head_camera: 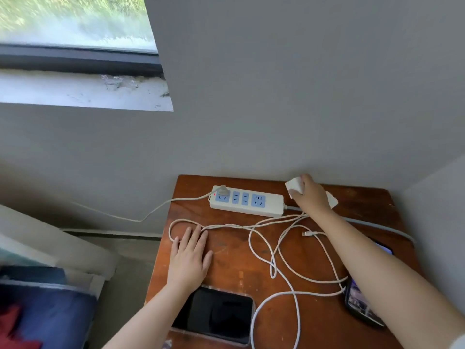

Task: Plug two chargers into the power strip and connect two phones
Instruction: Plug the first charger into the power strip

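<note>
A white power strip (247,204) with blue sockets lies at the back of a small wooden table (234,263); one grey plug sits in its left socket. My right hand (310,195) is closed around a white charger block (294,185) just right of the strip. A second white charger (331,199) lies partly hidden behind that hand. White cables (274,250) tangle across the tabletop, with a loose connector end (306,233). My left hand (190,258) rests flat on the table over a cable loop. A dark phone (216,314) lies near the front edge, and a lit phone (362,303) sits at the right under my forearm.
The table stands in a corner against grey walls. A window and sill (83,89) are up left. A grey cord (141,215) runs off the table's left side. Blue and red fabric (37,321) lies at lower left. Another lit screen (385,248) peeks out behind my right arm.
</note>
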The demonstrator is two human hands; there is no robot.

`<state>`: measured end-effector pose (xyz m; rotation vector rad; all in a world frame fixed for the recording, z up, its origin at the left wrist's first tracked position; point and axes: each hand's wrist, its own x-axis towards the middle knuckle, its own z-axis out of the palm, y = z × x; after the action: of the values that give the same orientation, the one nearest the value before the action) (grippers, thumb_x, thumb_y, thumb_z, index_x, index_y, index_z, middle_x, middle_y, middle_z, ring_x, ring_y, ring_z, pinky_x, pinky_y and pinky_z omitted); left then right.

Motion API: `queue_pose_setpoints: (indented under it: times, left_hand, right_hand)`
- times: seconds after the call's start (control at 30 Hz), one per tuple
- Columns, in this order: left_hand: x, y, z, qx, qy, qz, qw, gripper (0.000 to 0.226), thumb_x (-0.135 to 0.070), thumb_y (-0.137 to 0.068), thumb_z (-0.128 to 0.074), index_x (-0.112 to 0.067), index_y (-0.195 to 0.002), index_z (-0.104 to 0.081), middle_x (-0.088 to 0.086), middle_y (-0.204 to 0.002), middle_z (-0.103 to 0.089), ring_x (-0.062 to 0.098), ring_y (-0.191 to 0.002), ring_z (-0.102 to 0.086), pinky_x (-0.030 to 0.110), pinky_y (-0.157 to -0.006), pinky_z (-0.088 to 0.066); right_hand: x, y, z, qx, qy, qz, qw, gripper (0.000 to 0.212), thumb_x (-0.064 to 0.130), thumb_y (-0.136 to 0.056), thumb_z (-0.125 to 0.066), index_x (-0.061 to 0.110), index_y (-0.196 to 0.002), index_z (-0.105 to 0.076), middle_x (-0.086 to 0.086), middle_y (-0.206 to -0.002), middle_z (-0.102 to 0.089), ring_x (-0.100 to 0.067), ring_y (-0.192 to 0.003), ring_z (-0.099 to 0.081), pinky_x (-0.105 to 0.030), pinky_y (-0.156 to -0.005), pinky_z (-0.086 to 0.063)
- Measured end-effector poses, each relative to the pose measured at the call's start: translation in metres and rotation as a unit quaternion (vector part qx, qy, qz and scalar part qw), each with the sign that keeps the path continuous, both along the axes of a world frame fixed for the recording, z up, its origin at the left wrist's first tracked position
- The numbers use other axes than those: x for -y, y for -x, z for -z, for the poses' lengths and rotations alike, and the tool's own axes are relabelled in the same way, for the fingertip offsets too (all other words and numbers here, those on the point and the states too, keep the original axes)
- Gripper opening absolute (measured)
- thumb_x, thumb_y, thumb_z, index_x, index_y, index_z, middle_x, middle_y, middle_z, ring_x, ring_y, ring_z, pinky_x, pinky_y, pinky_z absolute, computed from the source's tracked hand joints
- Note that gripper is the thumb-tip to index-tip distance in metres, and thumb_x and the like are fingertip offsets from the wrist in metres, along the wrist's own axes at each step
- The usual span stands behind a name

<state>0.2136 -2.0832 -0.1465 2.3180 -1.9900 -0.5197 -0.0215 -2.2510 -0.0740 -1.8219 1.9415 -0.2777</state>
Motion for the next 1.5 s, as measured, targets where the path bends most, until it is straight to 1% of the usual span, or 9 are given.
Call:
queue_pose_setpoints:
  times: [0.13,0.27,0.47,0.57,0.67,0.8,0.93,1.13,1.5]
  left_hand:
    - [-0.002,0.000,0.000,0.010,0.019,0.006,1.000,0.057,-0.043,-0.081,-0.031,-0.009,-0.114,-0.064,0.013,-0.119,-0.064,0.036,-0.113,-0.056,0.054,-0.090,-0.042]
    - [0.001,0.002,-0.006,-0.007,0.022,0.011,1.000,0.059,-0.045,-0.080,-0.031,-0.010,-0.116,-0.063,0.014,-0.122,-0.062,0.037,-0.115,-0.054,0.054,-0.092,-0.039]
    - [0.034,0.013,-0.021,-0.023,0.021,0.088,0.996,0.040,-0.037,-0.092,-0.047,-0.015,-0.124,-0.056,0.006,-0.129,-0.057,0.028,-0.127,-0.044,0.051,-0.108,-0.024]
    - [0.037,0.008,-0.017,-0.045,0.059,0.130,0.989,0.009,-0.012,-0.069,-0.080,-0.011,-0.074,-0.072,0.008,-0.069,-0.068,0.032,-0.069,-0.064,0.049,-0.067,-0.056]
    - [0.035,-0.002,-0.015,-0.046,0.081,0.153,0.984,0.012,-0.013,-0.063,-0.081,-0.013,-0.061,-0.070,0.005,-0.059,-0.064,0.029,-0.057,-0.062,0.039,-0.055,-0.056]
    - [0.027,-0.017,-0.011,-0.051,0.063,0.100,0.992,0.031,-0.034,-0.082,-0.055,-0.011,-0.094,-0.072,0.012,-0.106,-0.069,0.035,-0.104,-0.060,0.050,-0.089,-0.045]
    - [0.019,-0.022,-0.007,-0.039,0.015,0.046,0.998,0.074,-0.059,-0.083,-0.014,-0.015,-0.131,-0.049,0.009,-0.146,-0.036,0.029,-0.137,-0.024,0.046,-0.111,-0.016]
    - [0.012,-0.024,0.000,-0.041,-0.001,0.023,0.999,0.079,-0.054,-0.095,-0.003,-0.014,-0.102,-0.070,0.012,-0.113,-0.068,0.034,-0.106,-0.062,0.054,-0.085,-0.046]
    - [0.012,-0.025,0.005,-0.043,0.021,0.005,0.999,0.078,-0.054,-0.095,-0.002,-0.017,-0.102,-0.069,0.008,-0.115,-0.067,0.030,-0.109,-0.061,0.051,-0.088,-0.047]
  right_hand:
    - [-0.010,-0.004,-0.038,0.340,-0.059,0.054,0.937,0.050,0.010,-0.093,-0.050,0.016,-0.138,-0.028,-0.015,-0.133,-0.046,-0.031,-0.085,-0.067,-0.038,-0.072,-0.058]
    - [-0.019,-0.007,-0.051,0.495,-0.107,0.143,0.851,0.037,0.013,-0.095,-0.046,0.013,-0.131,-0.036,-0.009,-0.104,-0.056,-0.019,-0.068,-0.064,-0.027,-0.056,-0.057]
    - [-0.032,-0.024,-0.030,0.302,-0.136,0.117,0.936,0.042,0.012,-0.089,-0.057,0.008,-0.126,-0.038,-0.016,-0.106,-0.058,-0.011,-0.055,-0.058,-0.018,-0.045,-0.049]
    - [-0.032,-0.034,-0.025,0.170,-0.126,0.007,0.977,0.042,0.011,-0.085,-0.061,0.007,-0.123,-0.042,-0.016,-0.117,-0.057,-0.018,-0.068,-0.062,-0.020,-0.053,-0.048]
    - [-0.027,-0.044,-0.029,0.049,-0.111,-0.089,0.989,0.040,0.007,-0.083,-0.058,0.006,-0.123,-0.049,-0.016,-0.124,-0.057,-0.028,-0.106,-0.058,-0.033,-0.085,-0.049]
    - [-0.015,-0.061,-0.034,0.008,-0.117,-0.153,0.981,0.047,0.010,-0.085,-0.053,0.015,-0.131,-0.042,-0.012,-0.126,-0.057,-0.025,-0.112,-0.054,-0.032,-0.090,-0.046]
    - [-0.004,-0.078,-0.038,-0.048,-0.101,-0.207,0.972,0.034,0.008,-0.089,-0.047,0.014,-0.121,-0.054,-0.012,-0.125,-0.058,-0.027,-0.099,-0.058,-0.033,-0.079,-0.049]
    - [0.002,-0.085,-0.036,-0.034,-0.111,-0.261,0.958,0.036,0.007,-0.094,-0.038,0.013,-0.127,-0.051,-0.016,-0.135,-0.049,-0.030,-0.110,-0.055,-0.025,-0.078,-0.043]
    - [-0.021,-0.068,-0.020,-0.125,-0.141,-0.461,0.867,0.058,-0.009,-0.088,-0.037,0.021,-0.138,-0.035,0.007,-0.156,-0.006,-0.020,-0.140,-0.022,-0.027,-0.113,-0.029]
